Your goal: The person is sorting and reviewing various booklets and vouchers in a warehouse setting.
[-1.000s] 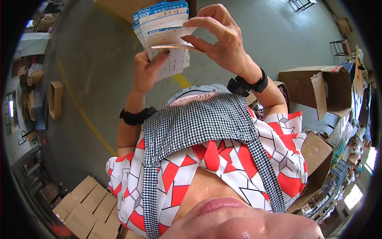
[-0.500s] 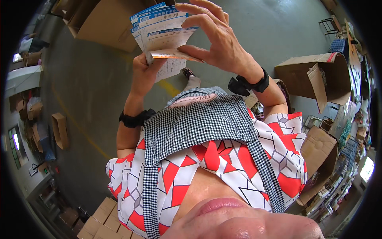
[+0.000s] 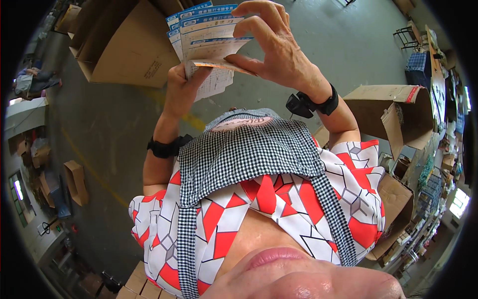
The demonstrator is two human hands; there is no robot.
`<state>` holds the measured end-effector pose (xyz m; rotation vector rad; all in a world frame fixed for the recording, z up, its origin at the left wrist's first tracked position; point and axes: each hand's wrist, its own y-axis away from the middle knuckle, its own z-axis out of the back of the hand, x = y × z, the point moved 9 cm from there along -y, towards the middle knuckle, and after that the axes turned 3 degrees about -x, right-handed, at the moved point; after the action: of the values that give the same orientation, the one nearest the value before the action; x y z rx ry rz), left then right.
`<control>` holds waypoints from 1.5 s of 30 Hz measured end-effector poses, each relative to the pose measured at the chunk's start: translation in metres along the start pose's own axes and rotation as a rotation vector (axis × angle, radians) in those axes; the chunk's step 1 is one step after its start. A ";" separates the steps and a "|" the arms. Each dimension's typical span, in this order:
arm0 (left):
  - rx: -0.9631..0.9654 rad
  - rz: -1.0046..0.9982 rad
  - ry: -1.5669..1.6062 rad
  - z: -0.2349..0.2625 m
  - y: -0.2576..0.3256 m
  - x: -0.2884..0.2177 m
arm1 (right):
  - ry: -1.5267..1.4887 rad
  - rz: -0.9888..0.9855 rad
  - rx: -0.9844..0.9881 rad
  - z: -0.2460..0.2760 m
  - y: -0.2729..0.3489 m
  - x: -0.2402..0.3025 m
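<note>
A fanned stack of time cards (image 3: 211, 29), white with blue headers, is held up at the top of the view. My left hand (image 3: 183, 89) grips the stack at its lower left, thumb across the front. My right hand (image 3: 281, 47) is at the right edge, its thumb against a front card with an orange edge that bends toward me. Its curled index and middle fingers touch the cards' upper right side. More card ends hang below my left thumb. Each wrist wears a black band (image 3: 168, 147).
A large open cardboard box (image 3: 132, 47) stands beyond my left hand. Another open box (image 3: 391, 112) is on the right, with a flap hanging down. A small carton (image 3: 75, 182) rests on the floor at left. Shelves and crates (image 3: 430, 189) line the right side.
The cards and both hands have shifted slightly to the right in view, keeping nearly the same grip. The surroundings have shifted a little as my head moved.
</note>
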<state>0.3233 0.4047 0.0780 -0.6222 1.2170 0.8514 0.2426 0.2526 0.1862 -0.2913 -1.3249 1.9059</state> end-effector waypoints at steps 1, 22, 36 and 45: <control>0.008 -0.006 -0.021 0.000 0.000 0.001 | -0.175 -0.217 0.045 -0.001 -0.001 -0.009; -0.044 -0.232 -0.114 0.002 -0.002 -0.015 | -0.173 0.092 -0.042 -0.005 0.020 0.014; -0.036 -0.185 -0.058 -0.004 -0.003 -0.014 | -0.300 -0.143 -0.018 -0.001 0.017 -0.006; -0.016 -0.162 -0.050 -0.008 -0.003 -0.013 | -0.309 -0.201 0.063 -0.007 0.020 -0.010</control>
<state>0.3199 0.3942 0.0887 -0.6986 1.0999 0.7373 0.2438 0.2476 0.1638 0.1708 -1.4288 1.8674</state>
